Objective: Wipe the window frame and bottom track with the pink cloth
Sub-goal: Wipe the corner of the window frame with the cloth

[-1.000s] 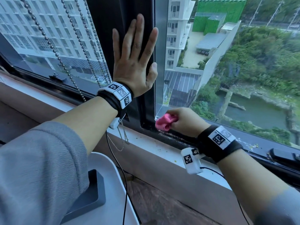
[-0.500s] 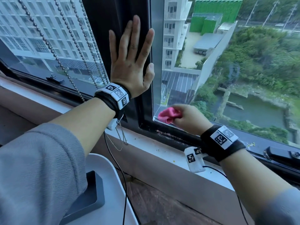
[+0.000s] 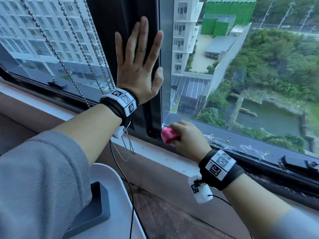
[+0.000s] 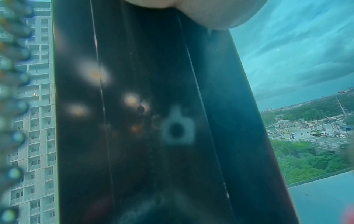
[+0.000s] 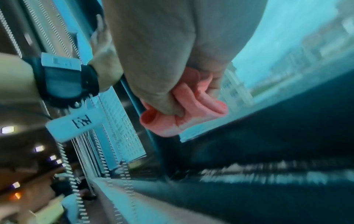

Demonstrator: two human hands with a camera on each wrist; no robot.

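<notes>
Since half a second ago, the right hand [image 3: 188,137] has dropped from the glass down to the corner where the upright meets the bottom track, carrying the cloth with it; the left hand has stayed flat on the upright.

Largest in view, the dark upright window frame [image 3: 120,23] stands between two panes, with the left hand [image 3: 138,66] spread wide against it, fingers straight, holding nothing. At its foot the dark bottom track [image 3: 241,144], speckled with pale grit and yellow crumbs, runs off to the right. Silver bead chains [image 3: 57,54] hang left of the upright. The right hand's fingers are curled round a bunched pink cloth [image 3: 170,136], which touches the track just beside the foot of the upright.
</notes>
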